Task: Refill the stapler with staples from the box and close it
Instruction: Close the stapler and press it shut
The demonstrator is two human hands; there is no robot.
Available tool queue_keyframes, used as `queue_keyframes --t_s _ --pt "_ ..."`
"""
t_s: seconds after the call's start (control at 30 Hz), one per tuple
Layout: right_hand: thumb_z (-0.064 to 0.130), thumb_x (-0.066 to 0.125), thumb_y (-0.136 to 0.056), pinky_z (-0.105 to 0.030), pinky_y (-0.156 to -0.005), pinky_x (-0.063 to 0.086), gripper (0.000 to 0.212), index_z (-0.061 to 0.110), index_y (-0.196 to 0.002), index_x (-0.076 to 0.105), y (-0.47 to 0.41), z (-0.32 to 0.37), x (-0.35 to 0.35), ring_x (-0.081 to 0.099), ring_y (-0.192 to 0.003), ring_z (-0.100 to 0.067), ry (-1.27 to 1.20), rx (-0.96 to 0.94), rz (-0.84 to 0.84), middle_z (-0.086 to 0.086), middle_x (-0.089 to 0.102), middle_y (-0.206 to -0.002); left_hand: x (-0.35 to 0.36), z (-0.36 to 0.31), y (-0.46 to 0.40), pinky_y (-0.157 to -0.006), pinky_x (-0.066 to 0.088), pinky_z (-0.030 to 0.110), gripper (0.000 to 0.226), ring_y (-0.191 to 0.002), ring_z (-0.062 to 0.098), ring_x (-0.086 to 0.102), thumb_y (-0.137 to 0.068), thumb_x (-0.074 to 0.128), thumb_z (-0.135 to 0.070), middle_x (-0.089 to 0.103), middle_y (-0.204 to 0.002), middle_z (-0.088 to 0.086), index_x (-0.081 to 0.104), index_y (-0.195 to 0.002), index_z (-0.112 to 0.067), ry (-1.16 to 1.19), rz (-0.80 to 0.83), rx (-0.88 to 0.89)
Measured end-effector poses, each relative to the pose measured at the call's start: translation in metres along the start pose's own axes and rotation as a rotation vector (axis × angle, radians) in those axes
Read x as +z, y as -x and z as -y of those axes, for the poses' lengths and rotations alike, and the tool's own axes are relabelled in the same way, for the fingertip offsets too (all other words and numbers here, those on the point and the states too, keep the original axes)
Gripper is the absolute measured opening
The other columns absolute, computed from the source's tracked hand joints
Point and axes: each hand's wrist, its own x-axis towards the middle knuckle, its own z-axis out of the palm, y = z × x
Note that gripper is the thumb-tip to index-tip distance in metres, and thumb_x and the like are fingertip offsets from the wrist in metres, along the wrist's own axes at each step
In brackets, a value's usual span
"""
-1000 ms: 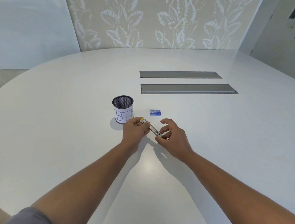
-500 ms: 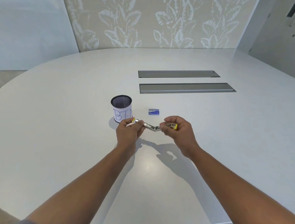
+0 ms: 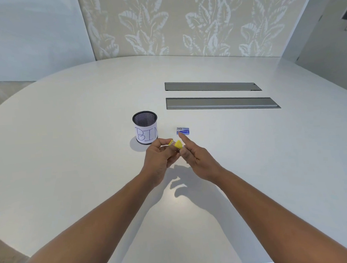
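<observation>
Yellow-tipped small metal stapler [image 3: 176,145] sits raised above the pale grey table [image 3: 70,155], pinched between both hands. The left hand [image 3: 159,161] has its grip closed around it; the right hand [image 3: 195,158] holds its near end, forefinger extended. Just beyond lies the small blue staple box [image 3: 183,130], beside a black mesh cup labelled "BIN" [image 3: 145,127].
</observation>
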Motion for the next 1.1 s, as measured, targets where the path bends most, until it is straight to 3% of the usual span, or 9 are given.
queue_keyframes --t_s 0.07,0.13,0.23,0.4,0.5,0.63,0.8,0.97,1.1 --pt "0.061 0.036 -0.095 -0.003 -0.095 0.034 0.077 0.026 -0.161 0.019 -0.001 0.002 -0.002 0.048 -0.124 0.004 0.051 -0.008 0.020 0.016 0.054 -0.139 0.002 -0.003 0.000 -0.079 0.059 0.029 0.017 -0.087 0.026 0.075 -0.088 0.076 -0.013 0.075 -0.092 0.017 0.066 -0.102 -0.009 -0.006 0.035 -0.003" --pt "0.061 0.037 -0.094 -0.008 -0.088 0.040 0.080 0.023 -0.161 0.017 -0.002 0.005 -0.004 0.057 -0.109 -0.004 0.095 -0.008 0.026 0.018 0.061 -0.121 0.004 -0.007 -0.001 -0.075 0.060 0.029 0.004 -0.083 0.027 0.075 -0.093 0.071 -0.016 0.075 -0.091 0.016 0.069 -0.094 -0.013 -0.018 0.048 -0.005" --pt "0.065 0.042 -0.091 -0.021 -0.073 0.041 0.087 0.018 -0.161 0.020 -0.005 0.006 -0.007 0.057 -0.081 -0.004 0.201 -0.018 -0.003 0.022 0.057 -0.089 0.005 -0.013 0.000 -0.070 0.059 0.028 0.020 -0.079 0.022 0.073 -0.097 0.064 -0.034 0.073 -0.088 0.010 0.069 -0.092 -0.015 -0.136 0.035 0.026" --pt "0.073 0.054 -0.088 -0.032 -0.065 0.044 0.070 0.023 -0.137 0.056 -0.007 0.003 -0.008 0.054 -0.067 -0.006 0.264 -0.066 -0.117 0.011 0.063 -0.086 0.012 -0.016 0.005 -0.058 0.048 0.021 0.050 -0.063 0.009 0.059 -0.089 0.058 -0.061 0.067 -0.073 -0.003 0.059 -0.095 -0.011 -0.438 0.043 0.191" --pt "0.087 0.047 -0.080 -0.040 -0.062 0.048 0.069 0.024 -0.105 0.063 -0.006 0.007 -0.008 0.055 -0.065 -0.017 0.245 -0.099 -0.142 0.004 0.067 -0.077 0.014 -0.016 0.006 -0.055 0.043 0.014 0.041 -0.060 0.003 0.052 -0.093 0.055 -0.057 0.061 -0.072 -0.008 0.057 -0.094 -0.016 -0.496 0.082 0.246" --pt "0.091 0.049 -0.074 -0.035 -0.059 0.047 0.073 0.023 -0.097 0.065 -0.006 0.008 -0.011 0.053 -0.061 -0.013 0.205 -0.094 -0.130 0.002 0.067 -0.075 0.011 -0.017 0.003 -0.059 0.043 0.022 0.038 -0.065 0.013 0.049 -0.093 0.052 -0.058 0.059 -0.076 0.000 0.055 -0.093 -0.020 -0.568 0.096 0.256" --pt "0.089 0.062 -0.065 -0.028 -0.052 0.037 0.066 0.024 -0.074 0.054 -0.009 0.013 -0.015 0.043 -0.051 -0.006 0.277 0.016 -0.069 0.008 0.054 -0.064 0.008 -0.014 0.002 -0.065 0.047 0.031 0.015 -0.075 0.018 0.056 -0.100 0.047 -0.033 0.059 -0.082 -0.001 0.056 -0.095 -0.021 -0.590 0.098 0.339" --pt "0.095 0.041 -0.070 -0.032 -0.049 0.030 0.068 0.027 -0.072 0.039 -0.005 0.021 -0.014 0.046 -0.054 -0.015 0.575 -0.002 -0.052 0.007 0.051 -0.062 0.013 -0.015 0.003 -0.059 0.042 0.020 0.029 -0.066 0.008 0.047 -0.106 0.037 -0.037 0.051 -0.074 -0.014 0.053 -0.090 -0.019 -0.679 0.064 0.425" --pt "0.086 0.024 -0.081 -0.031 -0.048 0.025 0.061 0.026 -0.078 0.035 -0.005 0.026 -0.011 0.042 -0.052 -0.017 0.862 -0.093 -0.142 0.010 0.041 -0.059 0.014 -0.019 0.005 -0.061 0.044 0.026 0.036 -0.069 0.014 0.052 -0.105 0.034 -0.042 0.054 -0.075 -0.007 0.054 -0.089 -0.016 -0.694 0.083 0.452"
